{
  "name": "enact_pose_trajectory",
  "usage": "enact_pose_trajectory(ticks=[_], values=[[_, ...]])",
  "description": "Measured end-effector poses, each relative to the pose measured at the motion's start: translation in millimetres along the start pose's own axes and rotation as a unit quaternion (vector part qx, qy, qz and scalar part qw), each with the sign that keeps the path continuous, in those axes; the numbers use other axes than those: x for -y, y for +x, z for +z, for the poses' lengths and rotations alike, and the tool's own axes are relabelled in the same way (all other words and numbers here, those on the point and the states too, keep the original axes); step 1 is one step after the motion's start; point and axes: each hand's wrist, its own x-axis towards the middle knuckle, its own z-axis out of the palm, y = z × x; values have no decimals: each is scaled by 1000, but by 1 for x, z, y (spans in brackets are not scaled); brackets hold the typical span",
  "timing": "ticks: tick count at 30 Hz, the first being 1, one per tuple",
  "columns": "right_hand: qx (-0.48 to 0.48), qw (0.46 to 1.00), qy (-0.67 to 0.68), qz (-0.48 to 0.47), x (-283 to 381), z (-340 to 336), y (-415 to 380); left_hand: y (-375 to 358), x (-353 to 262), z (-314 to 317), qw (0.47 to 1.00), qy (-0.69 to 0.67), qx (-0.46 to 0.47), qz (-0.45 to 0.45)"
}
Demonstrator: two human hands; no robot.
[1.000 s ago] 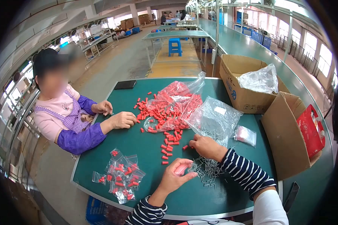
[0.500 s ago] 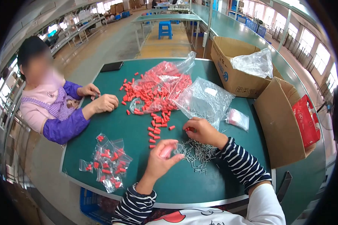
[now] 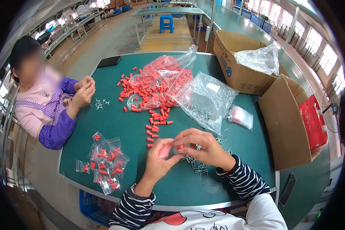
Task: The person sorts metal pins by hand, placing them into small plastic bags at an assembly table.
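Note:
My left hand point(image 3: 157, 160) is closed around a small clear zip bag point(image 3: 164, 151) with a reddish tint. Close against it, my right hand point(image 3: 206, 148) pinches a red plastic plug point(image 3: 180, 146) at the bag's mouth. Whether the plug is inside the bag is hidden by my fingers. Under and beside my right hand lies a pile of silver screws point(image 3: 200, 168). Loose red plugs point(image 3: 155, 123) trail from a large bag of red plugs point(image 3: 163, 82) beyond my hands. A big clear bag of screws point(image 3: 207, 100) lies to its right.
Filled small bags point(image 3: 104, 163) lie at the left front of the green table point(image 3: 140, 195). Across the corner, a co-worker's hands point(image 3: 84, 93) meet above a few screws point(image 3: 99, 103). Cardboard boxes point(image 3: 281, 126) stand at the right, near a stack of small bags point(image 3: 241, 117).
My right hand has moved from the screw pile's far side left to the bag in my left hand, bringing a red plug. The co-worker's hands have lifted and come together; screws now show beside them.

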Motion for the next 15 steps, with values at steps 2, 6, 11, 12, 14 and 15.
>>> enact_pose_trajectory(ticks=[2,6,11,12,14,15], values=[[-28,999,-27,11,0,0,-2,0,-1,1,1000,5,0,14],[-50,996,-20,69,0,-3,-9,-1,-8,0,998,55,1,-3],[1,998,-27,60,8,-6,-8,1,-9,4,995,81,-4,58],[3,999,-33,11,1,-3,-8,1,-10,4,995,87,-4,55],[-3,999,-47,-23,-1,-3,-7,1,-12,2,994,100,-4,50],[-10,998,-54,-8,2,-4,-7,1,-12,0,994,102,0,50]])
